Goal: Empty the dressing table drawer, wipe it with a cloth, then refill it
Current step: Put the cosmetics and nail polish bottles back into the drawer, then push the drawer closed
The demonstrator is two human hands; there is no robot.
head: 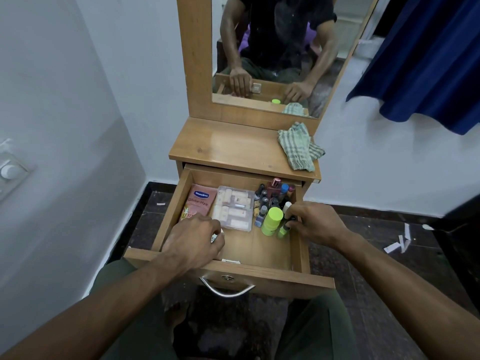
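Both hands were down inside the open drawer (166,219), which was full. The right hand (315,222) sat at the right wall, fingers pinched round a small green bottle (283,229) standing upright just beside a larger green-capped bottle (271,220). The left hand (193,241) was curled over a small white item (214,239) at the front left, mostly hidden. The pink sachet (200,202) and clear box (233,207) lay flat just beyond it, nearer the left hand. The cloth (298,149) waited on the tabletop (228,146), back right.
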